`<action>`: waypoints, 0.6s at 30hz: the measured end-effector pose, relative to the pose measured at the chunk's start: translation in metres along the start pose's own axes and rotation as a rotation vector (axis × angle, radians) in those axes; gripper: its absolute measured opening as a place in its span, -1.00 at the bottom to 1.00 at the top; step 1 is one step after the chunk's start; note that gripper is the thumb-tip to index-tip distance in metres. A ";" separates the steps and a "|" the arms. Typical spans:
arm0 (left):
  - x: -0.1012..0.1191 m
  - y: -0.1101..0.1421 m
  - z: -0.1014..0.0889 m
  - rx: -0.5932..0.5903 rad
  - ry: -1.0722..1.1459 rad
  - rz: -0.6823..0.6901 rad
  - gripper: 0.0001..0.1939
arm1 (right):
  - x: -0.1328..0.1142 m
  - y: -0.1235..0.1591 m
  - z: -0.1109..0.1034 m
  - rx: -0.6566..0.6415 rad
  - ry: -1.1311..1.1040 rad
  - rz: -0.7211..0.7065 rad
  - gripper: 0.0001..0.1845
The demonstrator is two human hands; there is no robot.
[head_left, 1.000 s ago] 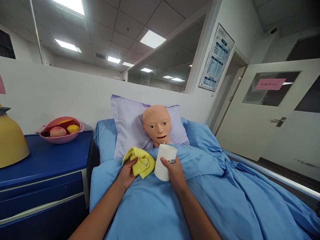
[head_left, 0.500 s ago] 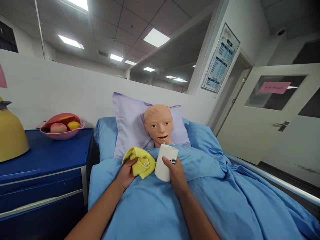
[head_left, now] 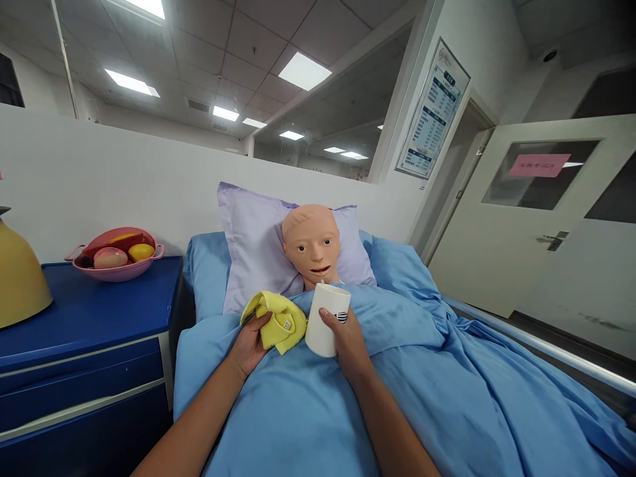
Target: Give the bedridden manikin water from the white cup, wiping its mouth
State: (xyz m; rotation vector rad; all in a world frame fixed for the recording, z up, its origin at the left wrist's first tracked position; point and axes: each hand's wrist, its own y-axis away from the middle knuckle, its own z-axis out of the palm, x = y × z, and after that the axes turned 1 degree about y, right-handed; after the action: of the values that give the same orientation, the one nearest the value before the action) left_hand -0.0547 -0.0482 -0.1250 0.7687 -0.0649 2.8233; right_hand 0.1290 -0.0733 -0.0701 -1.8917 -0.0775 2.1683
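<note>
A yellow cloth [head_left: 281, 322] is pinched in my left hand [head_left: 252, 344], folded loosely above the blue quilt [head_left: 308, 404]. My right hand [head_left: 350, 341] is closed round a white cup [head_left: 322, 324] with dark stripes on its side; the cup leans slightly, and its contents are hidden. Cloth and cup are side by side, very close together. Just beyond the cup lies a manikin's head [head_left: 312, 242], mouth partly open, on a lilac pillow [head_left: 253, 245]. The quilt covers the manikin up to its neck.
On the left a blue bedside cabinet [head_left: 114, 308] carries a pink basket [head_left: 116, 273] of fruit and a yellow jug-like vessel [head_left: 22, 278], partly cut off. A bed rail [head_left: 536, 344] runs along the right side. Further right is a door [head_left: 527, 218] with a pink sign.
The whole view has shifted slightly, so things appear a little further left. Both hands keep their hold on the cloth and the cup, with hardly any other movement.
</note>
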 end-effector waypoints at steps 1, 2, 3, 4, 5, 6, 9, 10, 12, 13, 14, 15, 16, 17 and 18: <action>0.000 0.000 0.000 -0.002 -0.001 0.000 -0.67 | -0.001 0.001 0.000 -0.002 -0.001 0.002 -0.41; 0.000 0.000 0.000 -0.003 -0.001 -0.004 -0.68 | -0.002 0.001 0.001 -0.002 -0.003 0.002 -0.41; 0.000 0.000 0.000 -0.003 0.000 -0.008 -0.68 | -0.002 0.001 0.001 -0.001 -0.004 0.002 -0.41; 0.000 0.000 -0.001 -0.003 0.001 -0.011 -0.68 | -0.003 0.002 0.001 0.000 -0.004 0.002 -0.40; 0.000 0.000 -0.001 -0.003 0.003 -0.012 -0.68 | -0.003 0.002 0.001 0.003 -0.004 0.002 -0.40; 0.000 -0.001 -0.002 -0.005 0.003 -0.010 -0.68 | -0.003 0.002 0.001 0.002 -0.005 0.002 -0.39; 0.000 -0.002 -0.004 -0.017 -0.002 -0.007 -0.67 | -0.002 0.001 0.001 -0.007 -0.013 0.000 -0.39; 0.000 -0.003 -0.005 -0.019 -0.004 -0.010 -0.67 | -0.002 0.000 0.001 -0.008 -0.013 -0.002 -0.39; -0.001 -0.003 -0.006 -0.019 -0.007 -0.011 -0.66 | -0.001 -0.001 0.000 -0.008 -0.008 -0.004 -0.39; -0.001 -0.004 -0.006 -0.017 -0.007 -0.010 -0.66 | -0.001 -0.001 0.000 -0.010 -0.006 -0.004 -0.39; -0.001 -0.004 -0.006 -0.016 -0.005 -0.007 -0.66 | 0.000 -0.001 0.000 -0.015 -0.006 -0.005 -0.39; -0.001 -0.003 -0.006 -0.015 -0.002 -0.003 -0.66 | 0.000 -0.002 0.000 -0.021 -0.007 -0.006 -0.39; -0.001 -0.003 -0.006 -0.014 0.001 -0.003 -0.66 | 0.000 -0.002 0.000 -0.026 -0.008 -0.006 -0.39; -0.001 -0.003 -0.005 -0.014 0.005 -0.005 -0.65 | 0.000 -0.002 0.000 -0.028 -0.008 -0.006 -0.39; -0.001 -0.003 -0.005 -0.014 0.008 -0.007 -0.65 | -0.001 -0.001 0.000 -0.026 -0.006 -0.006 -0.38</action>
State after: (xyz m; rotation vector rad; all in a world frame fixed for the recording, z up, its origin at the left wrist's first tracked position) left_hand -0.0558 -0.0453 -0.1294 0.7535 -0.0808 2.8160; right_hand 0.1294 -0.0721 -0.0692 -1.8970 -0.1130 2.1799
